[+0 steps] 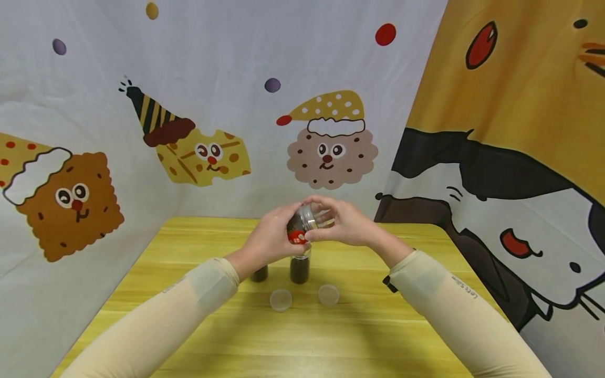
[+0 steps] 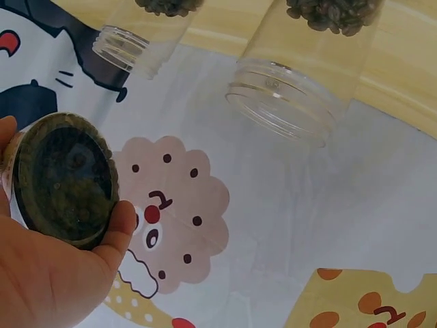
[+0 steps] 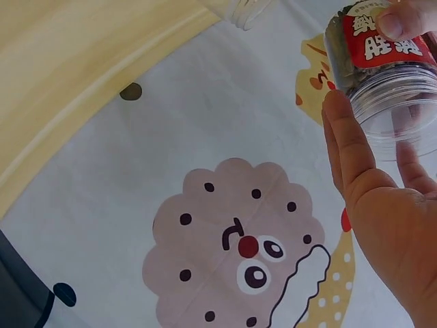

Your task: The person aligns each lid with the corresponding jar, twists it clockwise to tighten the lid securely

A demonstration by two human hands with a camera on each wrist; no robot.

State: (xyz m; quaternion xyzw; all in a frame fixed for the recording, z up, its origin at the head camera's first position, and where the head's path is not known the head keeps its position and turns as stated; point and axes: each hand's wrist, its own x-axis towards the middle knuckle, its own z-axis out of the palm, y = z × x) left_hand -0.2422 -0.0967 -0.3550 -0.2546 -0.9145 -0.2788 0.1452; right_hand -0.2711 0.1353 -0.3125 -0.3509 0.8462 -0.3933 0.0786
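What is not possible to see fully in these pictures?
Head view: the left standing jar, mostly hidden by the left hand.
Left wrist view: bases of both standing jars, cut off by the top edge.
Right wrist view: red label of the held jar, partly covered by the left hand.

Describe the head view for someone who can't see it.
A person's left hand grips a tilted red-labelled jar, right hand cupping its mouth. Two jars with dark contents stand on the table, two round lids nearer; cartoon backdrop behind.
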